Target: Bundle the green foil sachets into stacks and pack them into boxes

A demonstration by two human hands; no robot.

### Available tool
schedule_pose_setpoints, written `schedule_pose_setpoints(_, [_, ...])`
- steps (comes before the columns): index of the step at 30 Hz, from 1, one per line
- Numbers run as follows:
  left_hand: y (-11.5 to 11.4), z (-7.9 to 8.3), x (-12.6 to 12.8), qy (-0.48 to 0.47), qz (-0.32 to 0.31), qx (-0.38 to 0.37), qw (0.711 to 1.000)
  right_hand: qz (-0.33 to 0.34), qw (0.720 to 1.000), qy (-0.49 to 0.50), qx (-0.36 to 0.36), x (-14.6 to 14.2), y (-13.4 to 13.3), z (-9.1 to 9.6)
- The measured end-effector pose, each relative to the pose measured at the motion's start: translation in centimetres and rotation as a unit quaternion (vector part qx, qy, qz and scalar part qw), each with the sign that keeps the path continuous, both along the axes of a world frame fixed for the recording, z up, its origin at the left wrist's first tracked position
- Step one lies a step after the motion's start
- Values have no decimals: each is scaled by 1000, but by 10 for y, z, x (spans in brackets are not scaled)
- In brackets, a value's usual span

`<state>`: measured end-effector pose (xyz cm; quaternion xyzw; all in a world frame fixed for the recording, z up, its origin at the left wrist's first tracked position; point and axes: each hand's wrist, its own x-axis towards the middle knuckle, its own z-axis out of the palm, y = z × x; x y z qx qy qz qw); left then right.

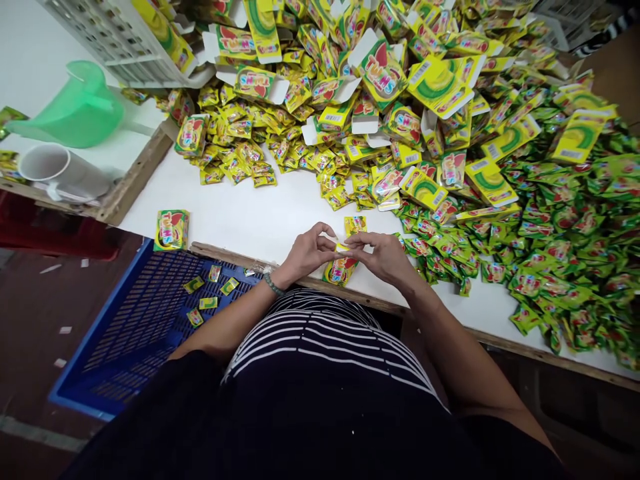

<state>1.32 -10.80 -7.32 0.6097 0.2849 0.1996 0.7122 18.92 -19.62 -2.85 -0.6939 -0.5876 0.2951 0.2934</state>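
At the table's front edge stands a small yellow-green candy box with a watermelon picture and colourful lettering. My left hand pinches the top of this box from the left, thumb and index finger at its flap. From the other side my right hand closes its fingertips on the same flap, so the two hands nearly meet. Part of the box top is hidden by fingers. Just behind it lies a yellow candy sachet. Another filled box sits to the left, by the table edge.
Yellow sachets, open boxes and green sachets are heaped across the table. At left are a green scoop, a white mug and a white crate. A blue crate with several sachets stands below.
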Motion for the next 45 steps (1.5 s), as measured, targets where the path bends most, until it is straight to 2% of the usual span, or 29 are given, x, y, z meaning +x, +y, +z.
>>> schedule_pose_setpoints(4, [1,-2,1,-13,-7,3,1000,27,999,-8,-20,9,9,3])
schedule_pose_setpoints(9, [1,-2,2,-5,-11,24,1000,69,994,26,-81,19,25,5])
schedule_pose_setpoints(13, [-2,1,0,25,-4,101,995,99,991,17,-90,22,24,10])
schedule_pose_setpoints(16, [-5,3,-3,48,-4,172,984,107,991,36,-72,19,9,8])
schedule_pose_setpoints(18, [-7,4,-6,61,-10,211,976,62,995,63,-44,13,-6,-2])
schedule_pose_setpoints(20, [-10,6,-8,67,-14,237,969,-19,997,80,2,3,-21,-16])
schedule_pose_setpoints(22, [-11,8,-9,66,-17,250,966,-86,993,64,59,-9,-33,-30])
schedule_pose_setpoints(24, [-12,11,-9,64,-17,252,965,-124,987,26,101,-20,-39,-39])
schedule_pose_setpoints(27, [-12,11,-7,64,-18,240,968,-151,982,10,110,-27,-41,-44])
schedule_pose_setpoints(31, [-12,5,-5,58,-3,218,974,-176,973,116,89,-11,-41,-36])
schedule_pose_setpoints(33, [-13,2,-6,50,12,201,978,-141,979,134,65,3,-38,-27])
schedule_pose_setpoints(38, [-11,2,-6,35,16,200,979,29,997,66,-33,34,-17,3])
schedule_pose_setpoints(42, [-10,5,-5,35,3,214,976,134,983,28,-118,48,4,22])
schedule_pose_setpoints(45, [-11,4,-6,34,4,215,976,193,971,14,-144,50,12,27])
